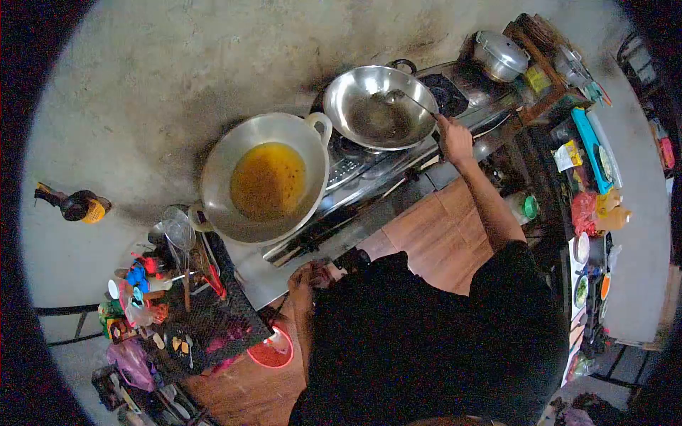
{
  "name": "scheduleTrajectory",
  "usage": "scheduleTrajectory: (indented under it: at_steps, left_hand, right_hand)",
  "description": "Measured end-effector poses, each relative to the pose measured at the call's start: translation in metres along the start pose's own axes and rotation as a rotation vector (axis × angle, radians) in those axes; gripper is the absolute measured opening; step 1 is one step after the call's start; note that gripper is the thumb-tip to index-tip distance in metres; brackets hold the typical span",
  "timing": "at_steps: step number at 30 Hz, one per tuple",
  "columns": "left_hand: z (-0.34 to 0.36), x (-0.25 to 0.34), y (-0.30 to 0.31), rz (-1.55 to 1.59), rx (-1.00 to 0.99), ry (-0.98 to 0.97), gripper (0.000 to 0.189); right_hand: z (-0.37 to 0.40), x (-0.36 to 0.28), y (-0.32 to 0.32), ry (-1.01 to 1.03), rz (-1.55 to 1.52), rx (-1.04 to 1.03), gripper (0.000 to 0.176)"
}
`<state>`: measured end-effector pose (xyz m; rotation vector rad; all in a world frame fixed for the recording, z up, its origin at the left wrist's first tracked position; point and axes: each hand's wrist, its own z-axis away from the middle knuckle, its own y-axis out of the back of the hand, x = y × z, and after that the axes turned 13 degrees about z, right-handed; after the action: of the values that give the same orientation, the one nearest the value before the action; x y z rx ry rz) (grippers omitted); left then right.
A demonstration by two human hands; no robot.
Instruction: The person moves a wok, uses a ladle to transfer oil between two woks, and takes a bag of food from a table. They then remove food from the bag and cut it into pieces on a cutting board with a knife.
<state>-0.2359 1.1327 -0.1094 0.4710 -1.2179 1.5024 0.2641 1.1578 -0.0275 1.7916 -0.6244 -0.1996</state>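
Note:
My right hand (pixel 455 142) is closed around the handle of a long metal ladle (pixel 419 104). The ladle's rounded head rests inside a shiny steel wok (pixel 348 103), which sits on the stove and has a dark patch at its bottom. To the left stands a larger, dull wok (pixel 220 188) with yellow-brown oil (pixel 266 181) and dark specks in it. My left hand (pixel 305 278) is low beside my body, near the counter's front edge, with its fingers curled. What it holds, if anything, I cannot make out.
A lidded pot (pixel 501 57) stands at the far right of the stove (pixel 348 170). On the left table are strainers (pixel 179 228), bags and utensils. A red-rimmed bucket (pixel 273 349) sits on the floor. Along the right shelf are a blue tray (pixel 591 149), bowls and packets.

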Motion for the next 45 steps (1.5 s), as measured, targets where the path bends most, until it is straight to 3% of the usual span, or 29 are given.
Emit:
scheduleTrajectory:
  at_steps: [3,6,8,9,11,15,18,21,23,25,26,29,31,33,35,37,39,41,42,43,45]
  left_hand:
    - [-0.004,0.001,-0.009,-0.095,-0.03,-0.034,0.027]
    - [-0.004,-0.01,-0.001,0.034,-0.015,0.032,0.026]
    - [-0.004,-0.019,0.002,-0.495,-0.129,-0.319,0.027]
    - [-0.001,-0.021,0.001,-0.495,-0.127,-0.318,0.027]
    - [0.003,-0.021,-0.005,0.083,0.072,0.023,0.026]
    - [0.005,-0.012,-0.015,-0.175,0.083,0.003,0.025]
    - [0.007,-0.028,0.001,0.078,0.044,0.021,0.026]
    - [0.004,-0.037,0.007,0.0,0.028,-0.036,0.026]
    - [0.005,-0.043,0.013,0.085,0.087,-0.032,0.026]
    - [0.014,-0.023,0.005,0.059,0.113,-0.004,0.026]
    - [0.019,-0.012,-0.002,0.034,0.135,0.028,0.025]
    - [0.027,-0.01,0.001,0.068,0.171,-0.044,0.024]
    - [0.029,-0.004,0.009,-0.033,0.189,-0.103,0.024]
    - [0.043,0.004,0.014,-0.138,0.245,-0.139,0.023]
    - [0.051,0.021,0.012,-0.15,0.289,-0.092,0.025]
    - [0.045,0.01,0.041,-0.053,0.288,-0.093,0.025]
    - [0.053,0.007,0.059,0.045,0.266,-0.075,0.025]
    - [0.062,0.022,0.069,0.046,0.341,-0.08,0.026]
    - [0.067,0.028,0.078,0.064,0.357,-0.088,0.026]
    - [0.071,0.035,0.088,0.017,0.365,-0.081,0.026]
    - [0.078,0.039,0.11,-0.021,0.383,-0.073,0.027]
  right_hand:
    - [0.004,0.004,-0.001,-0.041,-0.051,0.088,0.032]
    - [0.009,0.006,-0.002,-0.01,-0.071,0.053,0.035]
    - [0.012,0.007,-0.001,-0.07,-0.135,0.036,0.035]
    - [0.011,0.007,-0.004,-0.068,-0.136,0.036,0.035]
    - [0.011,0.007,-0.01,-0.101,-0.17,0.071,0.032]
    - [0.011,0.008,-0.015,-0.216,-0.33,0.073,0.03]
    - [0.012,0.009,-0.024,-0.376,-0.517,0.114,0.021]
    - [0.01,0.015,-0.047,-0.275,-0.618,0.266,0.024]
    - [0.009,0.016,-0.05,-0.257,-0.771,0.127,0.026]
    - [0.009,0.012,-0.048,-0.538,-1.265,-0.21,0.027]
    - [0.01,0.007,-0.048,-0.525,-1.267,-0.224,0.027]
    - [0.009,-0.005,-0.051,-0.542,-1.209,-0.082,0.029]
    - [0.013,-0.03,-0.014,-0.404,-1.079,0.165,0.029]
    - [0.004,-0.028,-0.016,-0.526,-1.217,-0.059,0.032]
    - [-0.001,-0.032,-0.019,-0.483,-1.004,0.002,0.032]
    - [-0.016,-0.014,-0.086,-0.275,-1.027,0.351,0.032]
    - [-0.022,-0.009,-0.076,-0.352,-0.896,0.14,0.03]
    - [-0.03,0.004,-0.088,-0.497,-1.325,-0.144,0.025]
    - [-0.031,0.021,-0.129,-0.326,-1.488,-0.002,0.022]
    - [-0.038,0.0,-0.098,-0.517,-1.231,-0.1,0.024]
    - [-0.037,-0.045,-0.044,-0.529,-1.361,-0.057,0.025]
